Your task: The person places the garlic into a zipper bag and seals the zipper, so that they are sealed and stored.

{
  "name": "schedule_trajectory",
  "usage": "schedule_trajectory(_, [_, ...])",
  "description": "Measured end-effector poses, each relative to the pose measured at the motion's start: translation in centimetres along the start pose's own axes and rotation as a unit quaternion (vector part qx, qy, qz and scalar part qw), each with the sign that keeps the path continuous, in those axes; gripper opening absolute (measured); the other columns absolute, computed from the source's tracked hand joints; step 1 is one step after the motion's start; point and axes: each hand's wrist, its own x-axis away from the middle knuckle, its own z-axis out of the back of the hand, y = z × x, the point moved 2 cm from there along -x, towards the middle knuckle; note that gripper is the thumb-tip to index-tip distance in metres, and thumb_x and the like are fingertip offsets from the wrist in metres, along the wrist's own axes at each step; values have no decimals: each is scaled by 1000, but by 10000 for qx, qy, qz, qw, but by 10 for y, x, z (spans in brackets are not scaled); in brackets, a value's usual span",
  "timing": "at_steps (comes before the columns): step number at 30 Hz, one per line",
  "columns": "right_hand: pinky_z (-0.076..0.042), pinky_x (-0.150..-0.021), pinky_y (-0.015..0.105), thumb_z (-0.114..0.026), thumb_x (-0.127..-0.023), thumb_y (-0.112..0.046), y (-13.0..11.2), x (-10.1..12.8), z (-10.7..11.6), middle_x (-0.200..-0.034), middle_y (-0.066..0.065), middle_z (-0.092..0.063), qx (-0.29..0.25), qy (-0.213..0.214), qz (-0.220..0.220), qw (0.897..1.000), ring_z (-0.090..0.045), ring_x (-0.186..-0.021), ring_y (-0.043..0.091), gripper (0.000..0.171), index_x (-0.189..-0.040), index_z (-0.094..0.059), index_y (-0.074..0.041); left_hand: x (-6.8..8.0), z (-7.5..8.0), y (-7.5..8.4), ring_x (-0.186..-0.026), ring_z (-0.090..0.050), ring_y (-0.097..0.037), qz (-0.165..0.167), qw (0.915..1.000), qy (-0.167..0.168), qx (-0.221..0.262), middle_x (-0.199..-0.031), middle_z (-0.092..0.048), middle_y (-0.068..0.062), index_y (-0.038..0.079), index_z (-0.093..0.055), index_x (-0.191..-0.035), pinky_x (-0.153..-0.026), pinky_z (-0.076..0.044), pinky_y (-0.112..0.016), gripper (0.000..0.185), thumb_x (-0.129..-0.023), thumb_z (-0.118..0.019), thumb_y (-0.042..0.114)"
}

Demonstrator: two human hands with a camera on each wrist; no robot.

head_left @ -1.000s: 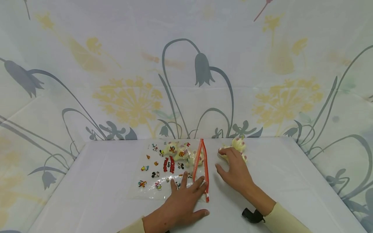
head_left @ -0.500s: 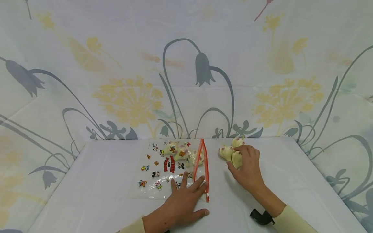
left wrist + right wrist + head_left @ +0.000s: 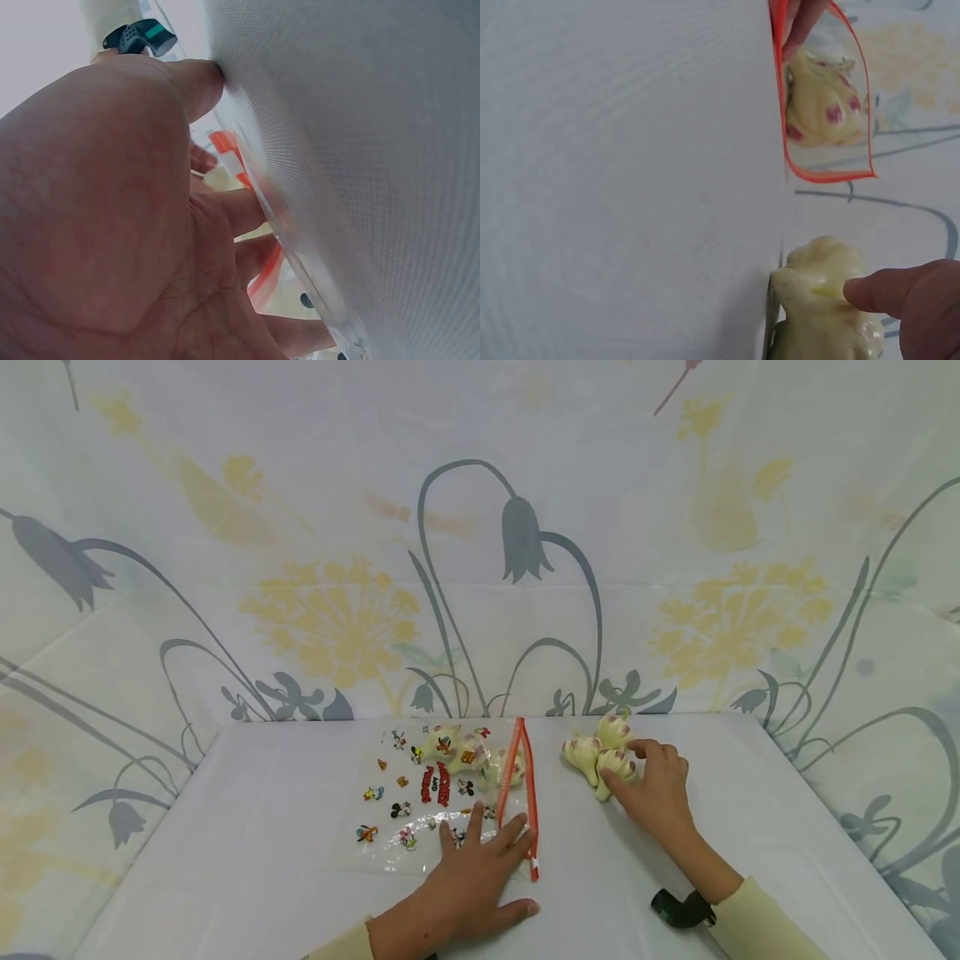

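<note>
Find the near garlic bulb (image 3: 617, 767) on the white table (image 3: 262, 827), pinched between thumb and bent fingers of the right hand (image 3: 660, 793), beside two other bulbs (image 3: 581, 752). Note the left hand (image 3: 474, 864) flattened, fingers spread on a clear plastic bag (image 3: 382, 856) containing further bulbs (image 3: 495, 768). See the red-rimmed mouth (image 3: 829, 178) gaping from the right wrist, the full cartoon print (image 3: 433, 782) from the head. Record cream, rounded bodies, tapering necks, purplish blotches.

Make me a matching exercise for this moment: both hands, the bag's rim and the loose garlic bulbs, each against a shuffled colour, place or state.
1. left hand
2. right hand
3. rim of the bag
4. loose garlic bulbs

A. orange-red
B. thumb at a bulb
C. clustered outside the bag
D. resting on the bag, fingers spread

Pairs: 1-D; 2-B; 3-A; 4-C
</note>
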Motion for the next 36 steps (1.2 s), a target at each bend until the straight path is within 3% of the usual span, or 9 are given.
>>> schedule_trajectory(6, [-40, -91, 54, -81, -91, -19, 7, -1, 1, -123, 31, -56, -69, -528, -357, 9979, -47, -117, 46, 53, -130, -59, 10, 0, 0, 0, -159, -16, -52, 3, 10000, 27, -83, -175, -24, 13, 36, -36, -166, -107, -25, -88, 85, -95, -60, 74])
schedule_trajectory(13, [-44, -84, 43, -82, -90, -19, 10, -2, 0, -118, 27, -60, -8, -739, -505, 9960, -54, -106, 36, 56, -131, -59, 11, 0, 0, 0, -159, -16, -52, -37, 9999, 73, -76, -175, -24, 13, 35, -36, -166, -107, -25, -88, 85, -95, -61, 74])
schedule_trajectory(27, [-47, -82, 43, -82, -87, -19, 10, -2, -1, -115, 26, -59, 116, -427, -391, 9983, -57, -103, 36, 55, -127, -61, 11, 2, -1, 0, -160, -13, -50, -66, 9998, 139, -149, -176, -22, 14, 36, -35, -167, -107, -26, -88, 85, -95, -57, 75])
schedule_trajectory(36, [-47, -79, 45, -83, -85, -16, -2, 1, 4, -114, 26, -57, 130, -74, 67, 9999, -58, -101, 37, 51, -123, -61, 10, 1, -1, 0, -160, -14, -51, -48, 9998, 127, -113, -176, -22, 14, 36, -36, -167, -107, -25, -88, 85, -95, -59, 75])
